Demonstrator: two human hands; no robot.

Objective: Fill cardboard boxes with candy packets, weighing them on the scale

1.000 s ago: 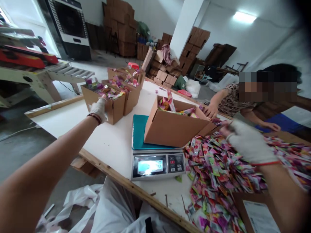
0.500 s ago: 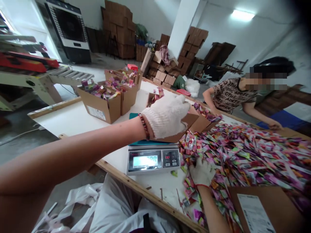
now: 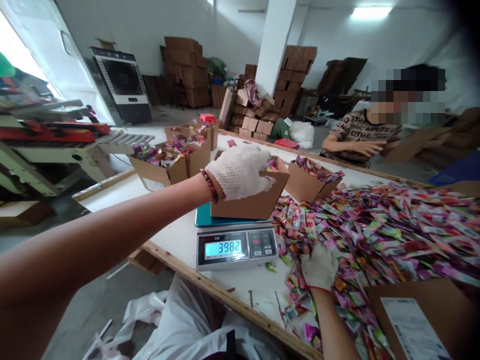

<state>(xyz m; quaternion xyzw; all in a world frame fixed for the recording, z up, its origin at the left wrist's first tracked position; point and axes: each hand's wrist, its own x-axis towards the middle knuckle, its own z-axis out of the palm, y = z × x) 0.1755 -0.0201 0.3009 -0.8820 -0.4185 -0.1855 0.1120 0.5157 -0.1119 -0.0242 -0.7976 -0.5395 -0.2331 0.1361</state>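
My left hand (image 3: 240, 172), in a white knitted glove with a beaded bracelet at the wrist, reaches over a cardboard box (image 3: 243, 202). Thumb and fingers are apart at the box's upper edge, with no packet visible in them. Colourful packets (image 3: 272, 164) show inside this box, which stands on a digital scale (image 3: 236, 248) whose display reads 3982. To the right of the scale, my right hand (image 3: 320, 267), gloved too, lies on a heap of small shiny packets (image 3: 375, 230). Its fingers look apart, though their tips are partly hidden among the packets.
Filled boxes (image 3: 159, 167) stand at the left, and another filled box (image 3: 313, 182) behind the heap. A labelled carton (image 3: 420, 310) lies at lower right. Across the table (image 3: 176, 257) a person (image 3: 363, 132) handles blurred cardboard. A roller conveyor (image 3: 127, 142) is at the left.
My left hand has drawn back slightly to the left, uncovering more of the box on the scale. The display is now clearly legible. Across the table, the person has lifted their hands with cardboard.
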